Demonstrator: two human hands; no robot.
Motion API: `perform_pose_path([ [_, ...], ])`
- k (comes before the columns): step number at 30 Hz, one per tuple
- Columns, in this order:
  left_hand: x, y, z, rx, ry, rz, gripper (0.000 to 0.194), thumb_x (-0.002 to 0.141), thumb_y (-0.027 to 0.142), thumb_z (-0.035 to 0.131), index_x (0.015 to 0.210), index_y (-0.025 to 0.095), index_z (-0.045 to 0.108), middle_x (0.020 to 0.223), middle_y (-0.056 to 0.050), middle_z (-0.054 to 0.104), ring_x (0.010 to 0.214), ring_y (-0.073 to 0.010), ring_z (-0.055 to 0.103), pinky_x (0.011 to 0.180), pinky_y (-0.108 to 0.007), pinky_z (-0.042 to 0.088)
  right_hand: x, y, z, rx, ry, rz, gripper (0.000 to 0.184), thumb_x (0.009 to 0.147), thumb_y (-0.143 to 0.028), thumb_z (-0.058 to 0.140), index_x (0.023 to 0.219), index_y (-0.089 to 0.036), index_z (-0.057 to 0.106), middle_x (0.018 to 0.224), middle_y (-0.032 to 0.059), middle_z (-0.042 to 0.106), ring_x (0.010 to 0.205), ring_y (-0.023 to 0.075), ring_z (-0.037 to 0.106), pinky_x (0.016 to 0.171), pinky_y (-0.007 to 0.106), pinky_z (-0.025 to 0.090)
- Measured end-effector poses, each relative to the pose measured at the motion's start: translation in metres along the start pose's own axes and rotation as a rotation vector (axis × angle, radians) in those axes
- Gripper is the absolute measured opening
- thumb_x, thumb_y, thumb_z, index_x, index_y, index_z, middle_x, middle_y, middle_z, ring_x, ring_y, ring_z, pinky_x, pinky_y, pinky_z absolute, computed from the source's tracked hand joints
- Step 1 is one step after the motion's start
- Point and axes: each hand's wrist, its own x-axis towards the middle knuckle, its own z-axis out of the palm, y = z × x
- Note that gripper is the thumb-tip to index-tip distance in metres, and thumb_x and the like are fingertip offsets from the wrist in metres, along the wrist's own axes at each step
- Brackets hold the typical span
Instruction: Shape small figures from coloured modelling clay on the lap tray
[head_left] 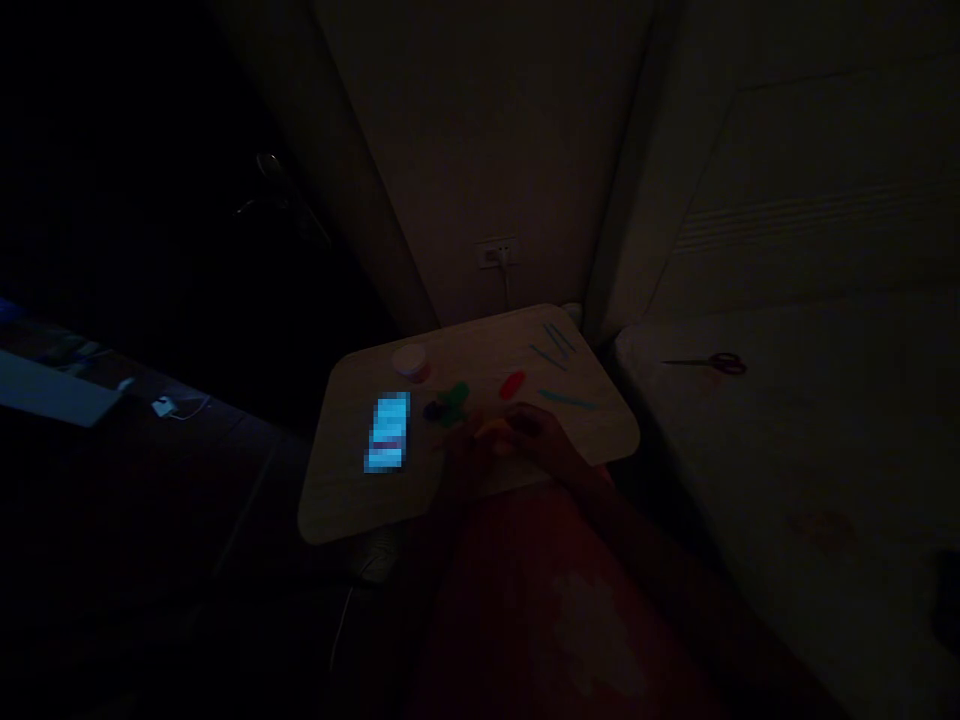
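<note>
In dim light, both my hands meet at the near edge of a small pale table [352,500]. Between them is a small soft-looking orange piece [493,434], its kind too dark to make out. My right hand [538,432] has its fingers bent in on its right side. My left hand [463,455] is very dark and seems closed on the other side. Just beyond lie green pieces [454,394], a dark blue lump [432,411] and a red oval piece [512,385]. A thin blue-green strip [566,400] lies to the right of the red piece.
A lit phone [387,432] lies at the table's left, with a whitish tub [410,361] behind it. Several thin strips [553,345] lie at the back right. Scissors [726,363] rest on a pale surface [750,440] at right. A wall socket [496,253] holds a plug.
</note>
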Motion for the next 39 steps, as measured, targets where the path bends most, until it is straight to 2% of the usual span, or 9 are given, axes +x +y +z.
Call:
perform_pose_path([
  [3, -0.001, 0.001, 0.002, -0.028, 0.019, -0.006, 0.038, 0.078, 0.046, 0.075, 0.100, 0.015, 0.078, 0.106, -0.011, 0.078, 0.095, -0.0278, 0.071, 0.083, -0.038, 0.057, -0.001, 0.003, -0.001, -0.006, 0.018, 0.055, 0.030, 0.074, -0.045, 0.080, 0.085, -0.019, 0.071, 0.080, 0.0025, 0.069, 0.072, 0.0167, 0.062, 0.066, 0.028, 0.051],
  [8, -0.002, 0.002, 0.006, -0.029, -0.005, 0.039, 0.030, 0.077, 0.045, 0.075, 0.087, 0.017, 0.078, 0.093, -0.009, 0.079, 0.089, -0.0266, 0.071, 0.083, -0.038, 0.057, -0.001, 0.000, -0.005, 0.038, 0.053, 0.089, 0.029, 0.074, -0.046, 0.079, 0.084, -0.018, 0.075, 0.085, 0.0049, 0.074, 0.075, 0.0191, 0.067, 0.070, 0.030, 0.054],
  [11, 0.000, 0.000, 0.003, -0.122, 0.041, 0.043, 0.035, 0.077, 0.052, 0.075, 0.084, 0.018, 0.077, 0.094, -0.009, 0.078, 0.094, -0.0272, 0.071, 0.088, -0.039, 0.056, 0.001, -0.003, -0.007, 0.072, 0.092, 0.123, 0.031, 0.074, -0.048, 0.078, 0.084, -0.019, 0.076, 0.084, 0.0061, 0.075, 0.076, 0.0206, 0.068, 0.068, 0.031, 0.055],
  [15, 0.004, -0.002, 0.000, -0.195, 0.022, 0.004, 0.043, 0.081, 0.060, 0.068, 0.072, 0.018, 0.073, 0.078, -0.008, 0.075, 0.080, -0.0248, 0.069, 0.082, -0.039, 0.057, 0.004, -0.002, -0.007, 0.103, 0.149, 0.131, 0.033, 0.075, -0.050, 0.077, 0.084, -0.019, 0.075, 0.084, 0.0067, 0.075, 0.076, 0.0207, 0.068, 0.068, 0.031, 0.055],
  [21, 0.003, 0.010, 0.004, -0.137, -0.053, 0.025, 0.031, 0.073, 0.047, 0.079, 0.084, 0.018, 0.074, 0.087, -0.007, 0.074, 0.087, -0.0230, 0.068, 0.083, -0.035, 0.056, 0.002, -0.003, -0.005, 0.080, 0.103, 0.089, 0.023, 0.073, -0.041, 0.080, 0.083, -0.020, 0.077, 0.083, 0.0048, 0.074, 0.073, 0.0183, 0.067, 0.067, 0.029, 0.054],
  [26, 0.000, 0.016, 0.007, -0.073, -0.175, 0.103, 0.023, 0.080, 0.039, 0.075, 0.092, 0.019, 0.076, 0.092, -0.007, 0.076, 0.090, -0.0233, 0.069, 0.091, -0.038, 0.056, 0.002, -0.005, -0.005, -0.015, 0.139, 0.035, 0.026, 0.074, -0.045, 0.079, 0.080, -0.020, 0.076, 0.083, 0.0057, 0.073, 0.074, 0.0188, 0.065, 0.067, 0.029, 0.052],
  [32, -0.001, 0.017, 0.005, -0.002, -0.101, 0.123, 0.020, 0.078, 0.038, 0.075, 0.080, 0.018, 0.077, 0.078, -0.005, 0.075, 0.078, -0.0236, 0.069, 0.083, -0.038, 0.057, 0.001, -0.007, -0.006, 0.015, 0.066, -0.045, 0.038, 0.089, -0.053, 0.061, 0.077, -0.019, 0.073, 0.083, 0.0055, 0.069, 0.078, 0.0185, 0.063, 0.071, 0.030, 0.051],
  [36, -0.002, 0.019, 0.003, 0.047, -0.127, 0.147, 0.030, 0.081, 0.047, 0.070, 0.073, 0.019, 0.076, 0.068, -0.004, 0.071, 0.072, -0.0238, 0.066, 0.073, -0.036, 0.055, 0.000, -0.007, -0.001, -0.078, 0.004, -0.054, 0.026, 0.072, -0.042, 0.080, 0.083, -0.019, 0.073, 0.083, 0.0033, 0.068, 0.075, 0.0173, 0.062, 0.066, 0.028, 0.049],
  [39, -0.003, 0.020, 0.004, 0.064, -0.131, 0.168, 0.038, 0.082, 0.055, 0.068, 0.073, 0.018, 0.075, 0.067, -0.004, 0.069, 0.068, -0.0216, 0.062, 0.069, -0.033, 0.052, -0.002, -0.008, 0.002, -0.137, -0.010, -0.013, 0.021, 0.071, -0.037, 0.080, 0.076, -0.019, 0.070, 0.075, 0.0013, 0.065, 0.068, 0.0150, 0.058, 0.062, 0.026, 0.047],
])
